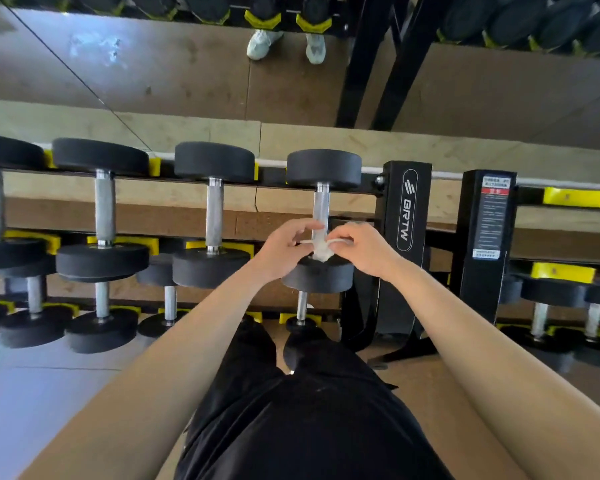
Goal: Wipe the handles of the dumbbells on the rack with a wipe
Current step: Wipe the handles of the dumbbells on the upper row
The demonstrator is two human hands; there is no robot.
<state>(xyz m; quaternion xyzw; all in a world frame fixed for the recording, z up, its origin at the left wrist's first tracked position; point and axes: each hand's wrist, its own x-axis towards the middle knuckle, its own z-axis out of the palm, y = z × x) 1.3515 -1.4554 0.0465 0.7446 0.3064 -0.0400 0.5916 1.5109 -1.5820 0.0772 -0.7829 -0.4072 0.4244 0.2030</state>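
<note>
Here, left hand [284,249] and right hand [362,249] pinch a limp, light wipe [321,251]; should wrap the rigid handle [321,209] easily.

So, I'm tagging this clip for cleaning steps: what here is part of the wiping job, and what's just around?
Job: wipe, pinched by left hand and right hand; dumbbell handle behind it; neighbouring dumbbells; rack.
Just there: warning label; mirror; reflected shoes.
</note>
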